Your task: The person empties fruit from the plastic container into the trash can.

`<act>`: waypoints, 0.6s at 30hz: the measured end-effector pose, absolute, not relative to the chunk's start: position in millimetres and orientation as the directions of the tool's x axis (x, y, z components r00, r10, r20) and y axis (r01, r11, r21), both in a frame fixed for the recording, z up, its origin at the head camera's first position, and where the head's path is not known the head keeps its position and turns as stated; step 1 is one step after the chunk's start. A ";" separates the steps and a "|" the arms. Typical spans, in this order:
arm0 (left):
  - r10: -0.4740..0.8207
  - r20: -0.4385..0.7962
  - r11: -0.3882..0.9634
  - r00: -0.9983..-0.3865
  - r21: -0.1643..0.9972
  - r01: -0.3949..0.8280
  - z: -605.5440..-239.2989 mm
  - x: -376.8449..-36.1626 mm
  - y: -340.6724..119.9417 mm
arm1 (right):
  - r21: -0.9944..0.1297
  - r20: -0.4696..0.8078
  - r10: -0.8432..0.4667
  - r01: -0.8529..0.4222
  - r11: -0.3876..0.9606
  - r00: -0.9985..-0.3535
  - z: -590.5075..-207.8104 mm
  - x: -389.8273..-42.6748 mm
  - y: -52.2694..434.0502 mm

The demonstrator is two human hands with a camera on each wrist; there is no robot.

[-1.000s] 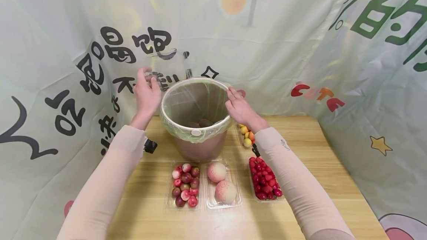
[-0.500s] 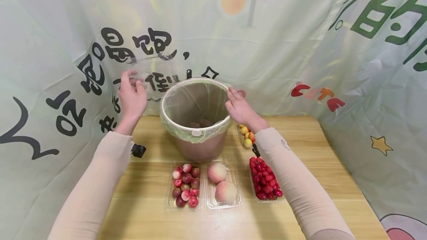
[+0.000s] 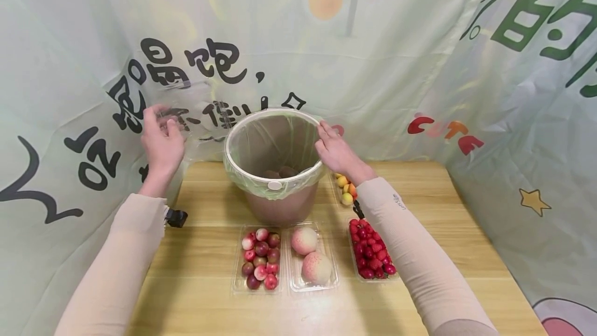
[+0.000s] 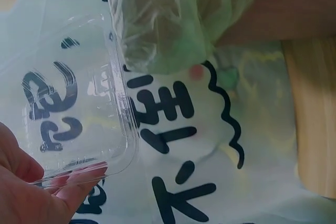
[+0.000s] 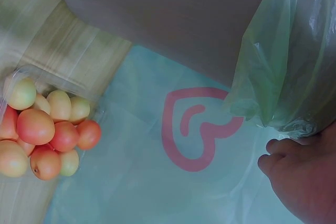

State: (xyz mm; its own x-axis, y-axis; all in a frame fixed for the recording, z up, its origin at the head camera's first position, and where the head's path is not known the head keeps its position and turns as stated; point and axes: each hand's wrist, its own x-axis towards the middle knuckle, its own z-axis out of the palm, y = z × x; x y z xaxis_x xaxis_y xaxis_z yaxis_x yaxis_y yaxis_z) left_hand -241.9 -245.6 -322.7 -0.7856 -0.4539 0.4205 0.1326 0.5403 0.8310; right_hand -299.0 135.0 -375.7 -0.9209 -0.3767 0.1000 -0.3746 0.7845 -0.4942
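Note:
My left hand (image 3: 162, 141), raised left of the bin, pinches the edge of a clear plastic fruit box (image 4: 89, 114) between thumb and fingers. Nothing shows inside this see-through box. My right hand (image 3: 339, 150) grips the right rim of a brown trash bin (image 3: 282, 211), fingers over the edge. A thin green bin liner (image 3: 261, 191) is folded over the rim, its loose edge close to the right fingertips (image 5: 273, 146). Several brown rounded things (image 3: 285, 172) lie at the bottom of the bin.
In front of the bin stand a box of plums (image 3: 261, 258), a box with two peaches (image 3: 316, 267) and a box of red berries (image 3: 373, 253). Behind the right forearm, a box holds small yellow-orange fruit (image 5: 44, 135). Printed cloth (image 3: 387, 92) walls the table (image 3: 210, 274).
My left hand has moved left and slightly down, carrying the clear box away from above the bin's left edge. The right hand stays at the rim.

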 end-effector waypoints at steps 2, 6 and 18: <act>-0.464 0.410 0.529 -0.785 0.839 0.126 -324.3 -239.5 -250.3 | -0.495 0.099 -0.377 -0.374 0.784 -0.921 -375.7 -299.2 135.0; -0.486 0.389 0.501 -0.783 0.858 0.115 -327.4 -235.9 -260.3 | -0.497 0.098 -0.378 -0.374 0.783 -0.921 -376.1 -299.3 134.7; -0.463 0.280 0.481 -0.841 0.876 0.028 -342.2 -218.6 -286.4 | -0.488 0.100 -0.382 -0.379 0.786 -0.919 -375.1 -299.6 133.4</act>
State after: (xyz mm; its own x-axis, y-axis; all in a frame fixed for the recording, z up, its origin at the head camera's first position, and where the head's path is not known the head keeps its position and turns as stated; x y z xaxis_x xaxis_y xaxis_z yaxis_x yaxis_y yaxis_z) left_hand -218.6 -286.4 -342.2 -0.8408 -0.4631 0.2805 0.0277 0.4806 0.8765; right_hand -299.6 133.4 -375.1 -0.9190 -0.3816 0.0995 -0.3793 0.7862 -0.4878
